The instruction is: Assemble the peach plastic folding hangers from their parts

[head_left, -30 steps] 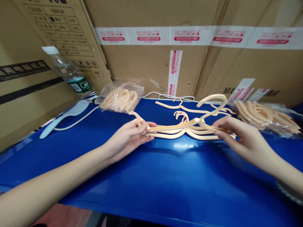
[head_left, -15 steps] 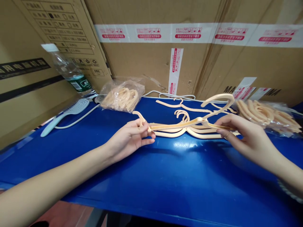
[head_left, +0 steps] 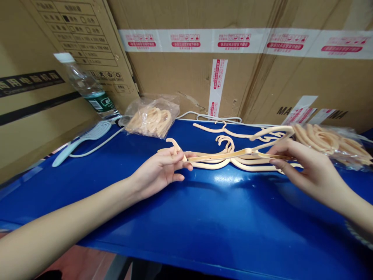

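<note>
My left hand [head_left: 159, 171] pinches a small cream plastic hook [head_left: 172, 144] between thumb and fingertips, with its curved tip pointing up. The hook's base meets the left end of a slim cream hanger bar [head_left: 217, 156]; whether they are joined I cannot tell. At the bar's right end, my right hand [head_left: 304, 161] grips the jointed hanger part, its thumb below and fingers above. A curved cream arm [head_left: 275, 132] angles up from the joint. Behind the bar, several cream hangers [head_left: 211, 166] lie on the blue table [head_left: 204, 221], their hooks pointing away from me.
Another hanger [head_left: 208, 127] lies farther back, near a white cable [head_left: 189, 114]. Clear bags of hanger parts sit at back left [head_left: 151, 118] and right [head_left: 329, 144]. A water bottle [head_left: 87, 89] and pale blue hairbrush [head_left: 84, 142] are at left. Cardboard boxes [head_left: 180, 74] stand behind.
The raised curved arm of the held hanger has tipped lower and to the right. Both hands keep their grips, the left fingers curling slightly. The view has shifted a little.
</note>
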Action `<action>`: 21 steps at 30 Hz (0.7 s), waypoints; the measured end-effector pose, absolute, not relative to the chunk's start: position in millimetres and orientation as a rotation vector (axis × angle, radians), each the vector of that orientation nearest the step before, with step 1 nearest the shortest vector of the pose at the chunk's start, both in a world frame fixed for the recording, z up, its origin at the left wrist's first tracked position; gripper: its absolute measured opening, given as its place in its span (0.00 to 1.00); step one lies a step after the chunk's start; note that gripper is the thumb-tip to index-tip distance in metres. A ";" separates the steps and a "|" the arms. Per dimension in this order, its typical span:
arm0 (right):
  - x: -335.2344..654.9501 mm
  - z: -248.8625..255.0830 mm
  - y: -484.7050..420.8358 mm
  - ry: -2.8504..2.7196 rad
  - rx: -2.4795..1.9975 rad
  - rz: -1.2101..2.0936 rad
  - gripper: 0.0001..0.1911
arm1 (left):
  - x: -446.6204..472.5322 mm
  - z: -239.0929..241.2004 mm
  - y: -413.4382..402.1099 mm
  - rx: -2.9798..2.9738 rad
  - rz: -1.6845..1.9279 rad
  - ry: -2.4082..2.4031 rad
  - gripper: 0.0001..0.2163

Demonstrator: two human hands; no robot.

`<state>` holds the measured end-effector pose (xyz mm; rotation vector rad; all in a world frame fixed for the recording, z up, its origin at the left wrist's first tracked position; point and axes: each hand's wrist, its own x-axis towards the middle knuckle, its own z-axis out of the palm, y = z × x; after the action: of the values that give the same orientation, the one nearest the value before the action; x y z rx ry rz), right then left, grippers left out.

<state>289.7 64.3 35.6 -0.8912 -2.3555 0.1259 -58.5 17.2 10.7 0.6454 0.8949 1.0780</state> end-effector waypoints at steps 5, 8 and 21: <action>288.6 37.0 61.9 -2.350 -0.887 0.109 0.02 | -57.7 10.2 16.4 0.619 1.086 0.877 0.04; 287.3 37.7 60.9 -2.331 -0.891 0.094 0.02 | -56.7 10.4 16.0 0.599 1.080 0.883 0.04; 282.0 28.8 58.6 -2.374 -0.829 0.130 0.02 | -55.7 0.2 15.9 0.783 1.219 0.963 0.16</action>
<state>282.0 58.6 28.8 -0.8285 -2.3737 0.1296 -55.7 15.9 0.2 0.7830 0.9627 1.2187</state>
